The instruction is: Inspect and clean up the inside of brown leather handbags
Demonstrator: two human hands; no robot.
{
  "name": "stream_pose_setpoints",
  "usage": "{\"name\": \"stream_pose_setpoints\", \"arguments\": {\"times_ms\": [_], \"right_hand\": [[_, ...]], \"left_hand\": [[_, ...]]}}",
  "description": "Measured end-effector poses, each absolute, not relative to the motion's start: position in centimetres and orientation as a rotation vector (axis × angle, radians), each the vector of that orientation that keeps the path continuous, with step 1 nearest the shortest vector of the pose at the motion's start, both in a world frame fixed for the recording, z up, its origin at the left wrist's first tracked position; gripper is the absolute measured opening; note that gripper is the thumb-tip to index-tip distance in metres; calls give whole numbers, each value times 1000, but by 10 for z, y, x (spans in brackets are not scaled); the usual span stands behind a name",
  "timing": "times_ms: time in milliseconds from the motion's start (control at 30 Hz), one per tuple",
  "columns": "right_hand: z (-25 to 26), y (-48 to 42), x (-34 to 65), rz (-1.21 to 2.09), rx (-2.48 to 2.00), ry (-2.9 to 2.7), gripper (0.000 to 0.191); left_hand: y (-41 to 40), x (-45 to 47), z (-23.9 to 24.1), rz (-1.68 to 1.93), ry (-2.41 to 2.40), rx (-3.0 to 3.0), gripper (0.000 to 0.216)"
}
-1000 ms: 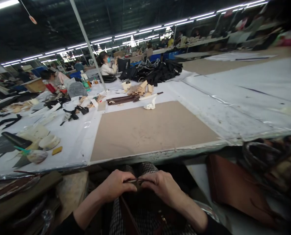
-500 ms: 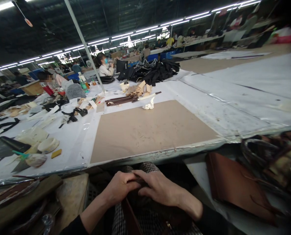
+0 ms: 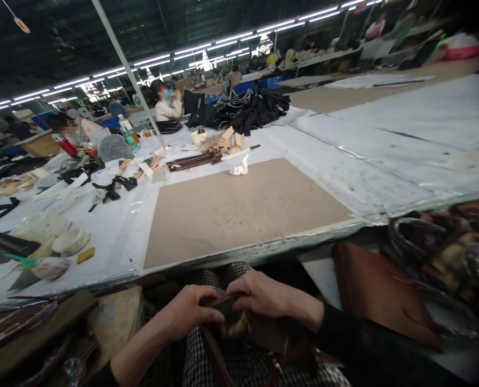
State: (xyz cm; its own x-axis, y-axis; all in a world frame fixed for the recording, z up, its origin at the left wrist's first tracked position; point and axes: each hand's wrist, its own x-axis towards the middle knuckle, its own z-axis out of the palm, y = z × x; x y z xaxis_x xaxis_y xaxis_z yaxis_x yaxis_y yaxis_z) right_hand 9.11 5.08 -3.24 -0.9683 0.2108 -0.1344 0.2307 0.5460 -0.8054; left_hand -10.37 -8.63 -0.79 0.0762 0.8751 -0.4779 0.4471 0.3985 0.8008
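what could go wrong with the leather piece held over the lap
1. Both the left hand and right hand grip the dark leather piece over the lap, below the table edge; unsupported, it may slip or crease.
2. The brown bag lies close beside the right forearm; an elbow move could knock it.

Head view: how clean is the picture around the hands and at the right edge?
Head view: the left hand and right hand on the dark leather piece are sharp but dim, in shadow. Head view: the brown bag softens and the far right edge smears with blur. Head view: the ceiling light strips bow with lens distortion, with glare on the plastic table cover.
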Motion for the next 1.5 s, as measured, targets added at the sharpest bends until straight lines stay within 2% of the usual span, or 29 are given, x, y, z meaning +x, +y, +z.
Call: {"name": "stream_pose_setpoints", "arguments": {"times_ms": [167, 333, 500, 700, 867, 967, 1133, 1233, 1367, 1500], "right_hand": [[-33, 56, 86, -1523, 269, 2695, 22], [-34, 54, 76, -1240, 312, 2833, 18], [-36, 47, 70, -1123, 283, 2870, 25], [-40, 40, 69, -961, 259, 2927, 17], [-35, 40, 75, -1006, 204, 2901, 17], [-28, 42, 86, -1167, 235, 2802, 21], [-19, 49, 107, -1529, 280, 2518, 54], [-16, 51, 110, -1579, 285, 2509, 56], [-11, 47, 102, -1329, 357, 2675, 25], [-14, 35, 94, -928, 489, 2806, 28]], "left_hand": [[-80, -108, -14, 428, 1588, 1326, 22], [-80, -109, -15, 378, 1620, 1460, 26], [-89, -105, -8, 284, 1670, 1585, 36], [-95, -89, -6, 222, 1894, 1561, 30], [-101, -85, 3, 298, 1846, 1519, 33], [-109, -87, 12, 397, 1760, 1468, 38], [-124, -91, 14, 649, 1663, 1173, 41], [-131, -92, 10, 669, 1715, 1123, 40], [-130, -88, 10, 557, 1911, 1186, 29], [-118, -83, 12, 99, 2215, 1443, 29]]}}
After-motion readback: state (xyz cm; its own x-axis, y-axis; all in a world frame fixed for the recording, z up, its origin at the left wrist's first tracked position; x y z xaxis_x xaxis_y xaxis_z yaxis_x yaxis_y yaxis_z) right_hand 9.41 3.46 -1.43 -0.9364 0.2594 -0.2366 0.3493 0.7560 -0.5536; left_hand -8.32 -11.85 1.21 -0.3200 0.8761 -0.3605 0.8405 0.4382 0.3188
